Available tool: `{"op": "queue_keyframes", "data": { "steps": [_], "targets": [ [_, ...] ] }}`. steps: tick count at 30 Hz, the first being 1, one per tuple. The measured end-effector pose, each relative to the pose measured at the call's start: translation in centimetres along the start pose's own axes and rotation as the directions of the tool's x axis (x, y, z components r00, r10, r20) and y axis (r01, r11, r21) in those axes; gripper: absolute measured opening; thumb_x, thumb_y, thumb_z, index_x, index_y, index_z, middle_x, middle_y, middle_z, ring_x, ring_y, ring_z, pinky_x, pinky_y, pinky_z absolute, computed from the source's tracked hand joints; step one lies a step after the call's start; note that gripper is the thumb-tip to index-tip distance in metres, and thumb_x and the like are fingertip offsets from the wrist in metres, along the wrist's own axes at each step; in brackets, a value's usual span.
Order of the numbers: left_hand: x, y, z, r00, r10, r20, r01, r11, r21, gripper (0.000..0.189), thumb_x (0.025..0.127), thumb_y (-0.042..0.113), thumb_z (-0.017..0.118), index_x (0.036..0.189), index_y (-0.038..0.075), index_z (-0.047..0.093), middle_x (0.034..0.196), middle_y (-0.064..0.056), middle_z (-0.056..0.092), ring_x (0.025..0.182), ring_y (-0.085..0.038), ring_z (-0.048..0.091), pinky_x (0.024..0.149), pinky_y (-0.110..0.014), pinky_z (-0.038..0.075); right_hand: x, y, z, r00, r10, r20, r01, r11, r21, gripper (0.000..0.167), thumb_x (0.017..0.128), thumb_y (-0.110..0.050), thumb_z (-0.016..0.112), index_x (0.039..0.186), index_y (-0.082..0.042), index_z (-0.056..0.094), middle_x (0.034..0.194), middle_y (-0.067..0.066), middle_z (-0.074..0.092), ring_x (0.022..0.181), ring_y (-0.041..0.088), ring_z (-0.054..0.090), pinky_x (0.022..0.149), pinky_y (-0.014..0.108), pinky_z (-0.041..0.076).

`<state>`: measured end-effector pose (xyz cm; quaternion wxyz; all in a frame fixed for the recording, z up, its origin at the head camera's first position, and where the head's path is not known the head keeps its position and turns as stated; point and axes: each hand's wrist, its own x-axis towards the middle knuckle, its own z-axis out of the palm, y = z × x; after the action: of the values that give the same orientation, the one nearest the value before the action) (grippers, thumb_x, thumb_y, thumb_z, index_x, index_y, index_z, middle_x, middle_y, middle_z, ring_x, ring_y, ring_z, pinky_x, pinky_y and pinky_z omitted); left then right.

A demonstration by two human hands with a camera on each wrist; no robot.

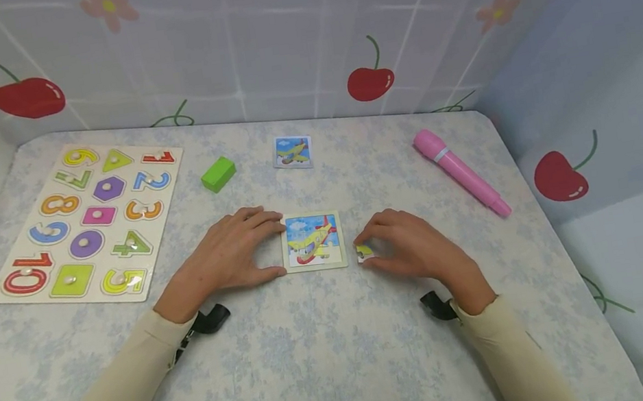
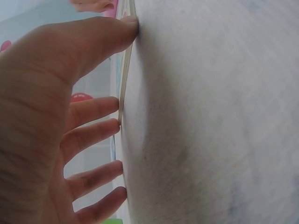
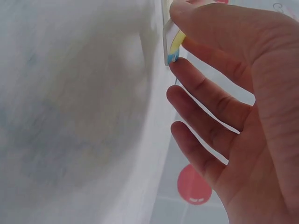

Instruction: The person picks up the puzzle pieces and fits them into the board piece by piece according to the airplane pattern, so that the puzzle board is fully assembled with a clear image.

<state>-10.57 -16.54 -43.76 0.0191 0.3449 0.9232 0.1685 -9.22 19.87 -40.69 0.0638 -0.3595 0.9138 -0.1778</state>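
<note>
A small square jigsaw puzzle [image 1: 312, 241] of a yellow airplane lies flat in its tray, with a pale area at its lower right. My left hand [image 1: 235, 251] rests at the tray's left edge, fingers spread; in the left wrist view, the thumb and two fingertips touch the thin edge of the tray [image 2: 125, 74]. To the right of the tray, my right hand [image 1: 405, 243] pinches a small puzzle piece [image 1: 363, 250] between thumb and fingers. That piece [image 3: 174, 46] shows yellow and blue in the right wrist view, its remaining fingers loosely extended.
A board of knobbed numbers and shapes [image 1: 77, 261] lies at the left. Behind the puzzle are a green block [image 1: 218, 174] and a small airplane picture card [image 1: 292, 153]. A pink microphone-shaped toy [image 1: 461, 173] lies at the right. A cherry-patterned curtain [image 1: 274, 48] borders the table's back.
</note>
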Motion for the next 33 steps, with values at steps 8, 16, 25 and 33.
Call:
{"op": "queue_keyframes", "data": {
  "steps": [8, 16, 25, 33],
  "targets": [
    [0.0, -0.1, 0.0, 1.0, 0.003, -0.004, -0.003, 1.0, 0.0, 0.076, 0.086, 0.061, 0.085, 0.145, 0.017, 0.068, 0.158, -0.003, 0.057, 0.148, -0.033, 0.047, 0.11, -0.059, 0.047, 1.5, -0.6, 0.2, 0.999, -0.046, -0.004, 0.046, 0.999, -0.02, 0.03, 0.089, -0.028, 0.091, 0.116, -0.018, 0.082, 0.114, -0.002, 0.073, 0.109, 0.019, 0.066, 0.095, 0.041, 0.057],
    [0.1, 0.0, -0.1, 1.0, -0.002, 0.001, 0.002, 1.0, -0.006, 0.075, 0.086, 0.061, 0.084, 0.146, 0.018, 0.068, 0.158, -0.002, 0.057, 0.149, -0.032, 0.046, 0.111, -0.06, 0.047, 2.6, -1.3, 0.6, 0.998, -0.066, -0.001, 0.066, 0.998, -0.019, 0.028, 0.09, -0.027, 0.09, 0.115, -0.019, 0.083, 0.115, -0.002, 0.072, 0.108, 0.02, 0.066, 0.093, 0.042, 0.057],
    [0.1, 0.0, -0.1, 1.0, -0.001, 0.004, 0.001, 1.0, -0.007, 0.075, 0.086, 0.061, 0.084, 0.145, 0.018, 0.068, 0.158, -0.002, 0.057, 0.148, -0.032, 0.047, 0.111, -0.059, 0.048, 3.8, -2.0, 1.3, 0.997, -0.08, 0.001, 0.08, 0.996, -0.048, 0.03, 0.089, -0.031, 0.09, 0.114, -0.018, 0.081, 0.116, 0.0, 0.072, 0.109, 0.021, 0.066, 0.093, 0.043, 0.057],
    [0.0, -0.1, 0.0, 1.0, 0.002, 0.003, -0.002, 1.0, -0.012, 0.075, 0.086, 0.061, 0.084, 0.145, 0.019, 0.068, 0.158, -0.001, 0.057, 0.149, -0.031, 0.046, 0.111, -0.059, 0.047, 4.5, -2.5, 1.7, 0.997, -0.071, 0.028, 0.073, 0.993, -0.095, 0.03, 0.091, -0.03, 0.087, 0.118, -0.02, 0.081, 0.118, 0.0, 0.07, 0.108, 0.02, 0.064, 0.092, 0.042, 0.056]
  ]
}}
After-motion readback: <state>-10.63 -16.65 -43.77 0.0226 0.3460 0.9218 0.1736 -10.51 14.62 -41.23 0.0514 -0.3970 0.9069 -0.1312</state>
